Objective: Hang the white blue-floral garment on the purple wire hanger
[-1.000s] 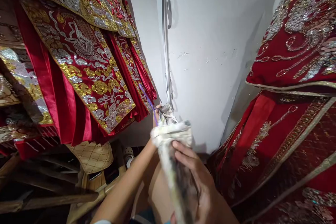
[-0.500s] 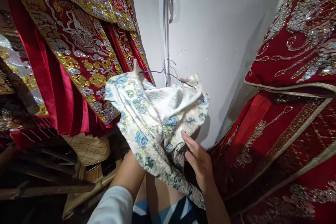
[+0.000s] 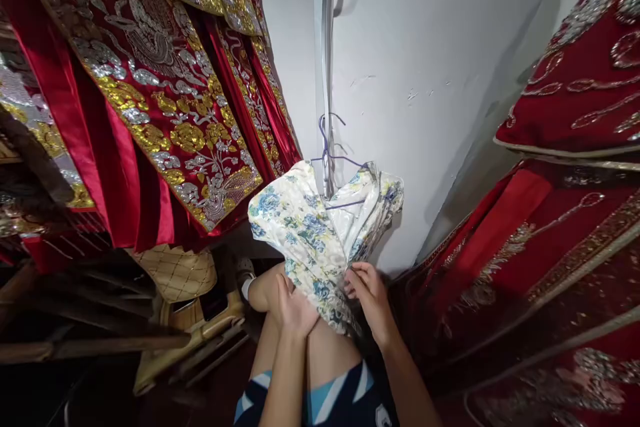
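A white short-sleeved blouse with blue and yellow flowers hangs by its shoulders on a purple wire hanger. Its front panels cross in a V, and the lining shows inside the neck. My right hand has its fingers curled and pinched on the blouse's front edge at the waist. Below the lower left side, my left hand lies palm up with the thumb apart. Its fingertips reach the cloth near the hem and are partly hidden by it.
Red costumes with gold and silver sequins hang at left, and a beaded red garment at right. A pale wall with a vertical metal strip stands behind. Lower left are a bamboo-like chair and a quilted gold piece.
The blouse has turned upright and moved down and right, its front now facing me. My left hand has come out from behind it. My right fingers have closed on its edge.
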`<state>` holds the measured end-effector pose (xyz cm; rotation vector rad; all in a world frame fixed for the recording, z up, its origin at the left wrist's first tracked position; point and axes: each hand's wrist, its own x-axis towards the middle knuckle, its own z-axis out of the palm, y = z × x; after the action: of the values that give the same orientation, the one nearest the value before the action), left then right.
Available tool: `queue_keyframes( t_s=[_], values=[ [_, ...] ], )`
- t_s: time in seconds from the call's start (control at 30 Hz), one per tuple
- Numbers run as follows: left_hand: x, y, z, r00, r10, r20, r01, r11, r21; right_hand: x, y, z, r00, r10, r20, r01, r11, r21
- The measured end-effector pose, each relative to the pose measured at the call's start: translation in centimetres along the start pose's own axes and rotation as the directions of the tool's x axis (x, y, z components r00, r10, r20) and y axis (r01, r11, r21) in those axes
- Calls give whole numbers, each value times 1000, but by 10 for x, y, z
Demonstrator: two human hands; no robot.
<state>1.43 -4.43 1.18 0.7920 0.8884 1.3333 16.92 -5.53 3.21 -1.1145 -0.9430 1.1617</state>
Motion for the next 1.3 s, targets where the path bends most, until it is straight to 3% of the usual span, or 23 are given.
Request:
queue_keyframes(
  t_s=[0.1,0.2,0.27,0.37,0.5,0.63,0.83,0.97,1.03,1.17,1.23,1.3],
  values=[
    [-4,5,1,1000,11,1,-11,999,-33,5,15,14,998,47,45,-47,999,9],
    [-5,6,13,987,84,-135,-84,996,8,11,19,20,998,10,57,-9,1000,-18],
    [-5,1,21,982,60,-179,-72,996,-61,16,14,16,997,-42,64,46,997,-65],
    [-7,-8,30,988,-11,-153,-15,986,-167,21,5,5,994,-65,89,73,994,-84],
    [-6,-12,34,992,-39,-116,14,978,-207,17,-4,-3,988,-34,153,43,997,-59],
    [-4,-10,34,991,-54,-120,28,978,-209,10,-5,-3,974,-79,211,109,985,-136],
    [-2,-25,33,995,-37,-95,23,989,-148,10,-3,-5,984,-54,168,90,973,-215],
    [18,-36,29,992,34,-118,-43,996,-73,15,-3,-21,986,-102,129,134,953,-273],
    [41,-34,21,974,119,-192,-106,991,75,19,-3,-32,987,-118,109,147,938,-314],
    [88,-14,1,891,274,-362,-146,928,343,24,-1,-42,994,-93,66,108,945,-308],
    [94,-9,-3,843,331,-424,-173,914,368,24,1,-38,996,-69,53,81,958,-275],
    [82,-12,-1,756,485,-440,-269,842,467,24,3,-30,998,-53,29,58,964,-261]
  ],
)
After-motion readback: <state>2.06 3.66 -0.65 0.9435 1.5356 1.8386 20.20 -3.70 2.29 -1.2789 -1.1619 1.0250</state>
